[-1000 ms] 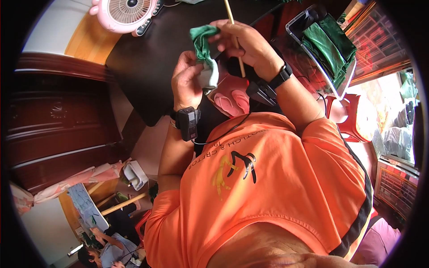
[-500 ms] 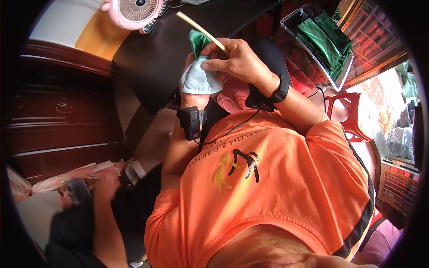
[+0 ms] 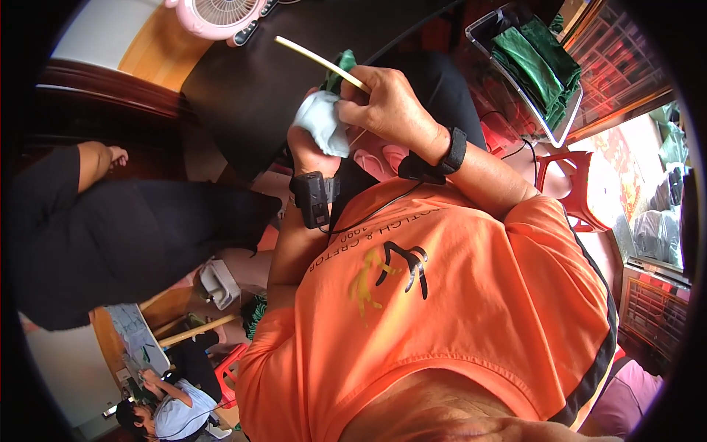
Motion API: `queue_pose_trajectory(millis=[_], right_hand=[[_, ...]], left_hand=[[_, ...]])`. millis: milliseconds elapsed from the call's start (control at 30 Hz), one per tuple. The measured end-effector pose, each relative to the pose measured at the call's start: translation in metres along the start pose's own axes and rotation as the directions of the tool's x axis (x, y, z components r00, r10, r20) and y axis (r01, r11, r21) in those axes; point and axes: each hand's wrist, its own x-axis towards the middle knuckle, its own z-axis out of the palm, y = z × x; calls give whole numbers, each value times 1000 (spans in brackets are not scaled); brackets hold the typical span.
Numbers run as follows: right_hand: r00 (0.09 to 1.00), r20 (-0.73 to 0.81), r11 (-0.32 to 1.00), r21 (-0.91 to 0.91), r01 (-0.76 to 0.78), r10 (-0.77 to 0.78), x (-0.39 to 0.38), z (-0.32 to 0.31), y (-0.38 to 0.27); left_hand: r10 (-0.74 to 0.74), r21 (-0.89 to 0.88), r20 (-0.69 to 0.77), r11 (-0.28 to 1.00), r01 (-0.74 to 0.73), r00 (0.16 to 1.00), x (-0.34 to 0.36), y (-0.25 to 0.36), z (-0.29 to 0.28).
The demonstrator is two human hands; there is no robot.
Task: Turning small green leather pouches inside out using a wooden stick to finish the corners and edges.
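My right hand (image 3: 388, 109) is closed on a thin pale stick (image 3: 309, 55), which points up and to the left. Its fingertips also meet the edge of a light blue cloth piece (image 3: 318, 119). That piece is held up by my left hand (image 3: 304, 149), whose fingers are mostly hidden beneath it. Dark green fabric (image 3: 340, 68) sticks out from the top of the blue cloth, behind the stick. Both hands are close together in front of the black table.
The black table (image 3: 243, 92) bears a pink fan (image 3: 221, 18) at the far left. At the upper right stands a clear bin (image 3: 508, 82) of folded green fabric (image 3: 537, 70). A red stool (image 3: 571, 188) is at right. A person in black (image 3: 147, 236) stands left; another person sits lower left.
The blue cloth has tipped and lost its smooth drape. The stick has shifted left and slightly down with my right hand. The person in black has moved up along the left side.
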Motion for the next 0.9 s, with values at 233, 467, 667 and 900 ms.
queue_pose_trajectory(millis=[233,467,667,900], right_hand=[[926,-233,930,-291,225,-297,4,2,14],[961,-137,970,-61,234,-240,13,3,22],[939,340,756,604,-252,42,22,7,34],[937,344,848,479,-227,56,34,13,41]], left_hand=[[30,56,61,998,-34,998,0,-2,11],[162,341,-52,930,-135,985,6,-1,19],[89,353,39,931,-97,995,5,13,3],[221,675,12,718,-171,975,9,22,9]])
